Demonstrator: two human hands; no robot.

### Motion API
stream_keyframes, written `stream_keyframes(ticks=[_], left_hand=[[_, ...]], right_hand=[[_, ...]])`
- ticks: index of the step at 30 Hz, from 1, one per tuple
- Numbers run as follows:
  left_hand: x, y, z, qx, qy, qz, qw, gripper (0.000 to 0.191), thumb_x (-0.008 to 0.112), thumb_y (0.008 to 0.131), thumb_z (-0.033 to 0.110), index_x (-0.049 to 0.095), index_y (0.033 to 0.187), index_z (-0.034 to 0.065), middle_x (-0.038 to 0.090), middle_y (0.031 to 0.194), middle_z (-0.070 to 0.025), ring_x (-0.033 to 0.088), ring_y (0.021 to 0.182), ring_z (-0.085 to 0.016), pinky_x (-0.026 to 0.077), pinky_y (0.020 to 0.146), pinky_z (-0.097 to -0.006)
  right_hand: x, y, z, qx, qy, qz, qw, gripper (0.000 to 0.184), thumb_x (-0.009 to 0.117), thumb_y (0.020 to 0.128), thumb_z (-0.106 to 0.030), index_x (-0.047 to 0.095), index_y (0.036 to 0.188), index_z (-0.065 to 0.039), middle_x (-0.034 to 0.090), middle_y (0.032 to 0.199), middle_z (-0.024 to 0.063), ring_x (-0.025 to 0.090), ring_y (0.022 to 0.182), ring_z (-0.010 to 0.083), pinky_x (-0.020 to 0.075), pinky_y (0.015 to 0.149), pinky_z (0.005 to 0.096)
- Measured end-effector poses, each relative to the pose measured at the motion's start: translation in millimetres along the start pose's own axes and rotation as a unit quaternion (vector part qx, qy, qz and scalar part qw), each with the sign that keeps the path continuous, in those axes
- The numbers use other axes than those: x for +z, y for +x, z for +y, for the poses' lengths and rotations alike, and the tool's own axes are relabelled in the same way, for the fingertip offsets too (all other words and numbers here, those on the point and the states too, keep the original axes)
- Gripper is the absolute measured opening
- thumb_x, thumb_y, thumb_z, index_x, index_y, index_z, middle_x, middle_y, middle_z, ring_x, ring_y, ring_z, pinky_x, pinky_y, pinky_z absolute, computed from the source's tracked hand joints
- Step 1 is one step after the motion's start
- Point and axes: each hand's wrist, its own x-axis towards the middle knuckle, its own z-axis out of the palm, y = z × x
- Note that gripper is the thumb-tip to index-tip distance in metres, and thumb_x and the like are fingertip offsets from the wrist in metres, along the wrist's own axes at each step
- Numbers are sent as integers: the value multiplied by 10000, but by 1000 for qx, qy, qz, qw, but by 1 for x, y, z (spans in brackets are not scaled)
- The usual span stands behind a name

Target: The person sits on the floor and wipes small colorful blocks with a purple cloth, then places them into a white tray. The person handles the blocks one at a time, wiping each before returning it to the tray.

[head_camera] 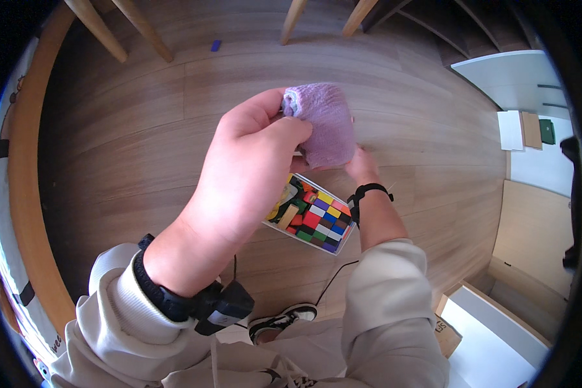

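My left hand (252, 150) grips a small folded lilac cloth (327, 126) with knitted-looking texture, its thumb across the near face. At the cloth's upper left edge, rolled layers with a pale bluish inside show. My right hand (362, 164) is behind the cloth's lower right side. Most of its fingers are hidden, so whether it holds the cloth is unclear. Below both hands, a white box (300, 238) of coloured blocks (320, 223) sits on the floor. Some blocks lie in neat rows at its right; mixed pieces fill the left, partly covered by my left hand.
A blue-purple block (216, 46) lies on the wooden floor (126, 145) near wooden furniture legs (143, 29). A wood-framed bed edge (26, 169) runs along the left. White cabinets (504, 80) and an open drawer (494, 315) stand right. A black cable (337, 276) passes near my shoe (283, 320).
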Motion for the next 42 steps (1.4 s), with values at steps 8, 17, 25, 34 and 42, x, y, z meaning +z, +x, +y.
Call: stream_keyframes(ticks=[8,17,25,34,42], left_hand=[[-1,-5,1,-2,-6,-3,1000,348,538,1087,50,670,1394,-46,779,1228,-137,782,1084,-244,663,981,-424],[7,0,-9,-15,40,-3,999,340,543,1086,46,674,1388,-39,779,1206,-118,782,1053,-221,664,965,-404],[49,-4,-28,-36,8,-26,999,271,558,1032,17,698,1247,-73,741,1021,-73,702,901,-138,581,837,-308],[63,9,-77,-74,185,-120,972,342,536,1093,29,661,1403,-46,754,1213,-128,761,1127,-237,649,994,-398],[61,-3,-95,-62,217,-121,967,367,544,1063,-7,659,1410,-42,760,1241,-124,775,1127,-249,666,981,-407]], right_hand=[[23,21,13,-57,20,16,998,490,863,882,-109,663,1329,-111,742,1316,201,715,1251,422,602,1062,544],[-46,-3,22,-54,53,49,996,544,907,791,-204,646,1243,-51,751,1215,200,737,1140,413,616,965,518],[-138,-131,41,-68,186,180,964,551,935,782,-202,651,1229,-48,742,1094,127,744,972,286,618,832,425],[-159,-284,19,-42,347,273,896,529,943,814,-152,663,1253,-60,744,1110,76,726,978,207,598,825,376],[-147,-326,6,-56,400,249,880,496,926,830,-154,666,1242,-63,746,1128,102,739,964,232,601,806,390]])
